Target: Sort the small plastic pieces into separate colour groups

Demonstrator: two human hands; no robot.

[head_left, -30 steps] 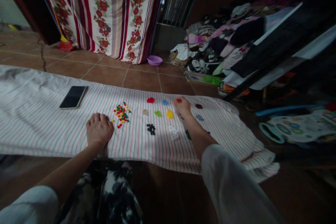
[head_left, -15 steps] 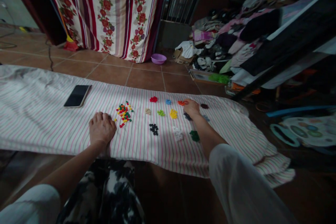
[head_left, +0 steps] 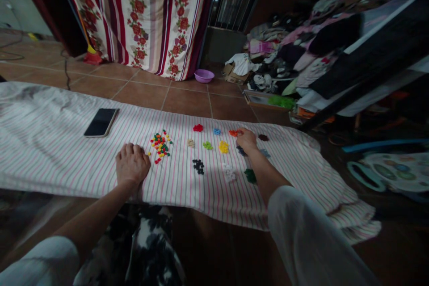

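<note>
A big white cotton sheet [head_left: 67, 152] with pink and green stripes covers the brown tiled floor [head_left: 187, 100]. Left hand [head_left: 132, 165] sits palm-down, loosely curled and empty, just beside a mixed heap of tiny colourful plastic pieces [head_left: 160, 145]. Right hand [head_left: 247, 140] curls over a little orange cluster [head_left: 233, 133], touching it; can't tell if it's gripping any.

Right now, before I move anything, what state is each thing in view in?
Left hand: palm down on the striped sheet
Right hand: fingers at the orange pieces
Mixed coloured pieces: unsorted, in one pile
Single-colour piles: separate from each other
Smartphone: lying flat, screen dark
Purple basin: upright on the tiled floor
Floral curtain: hanging down
</note>
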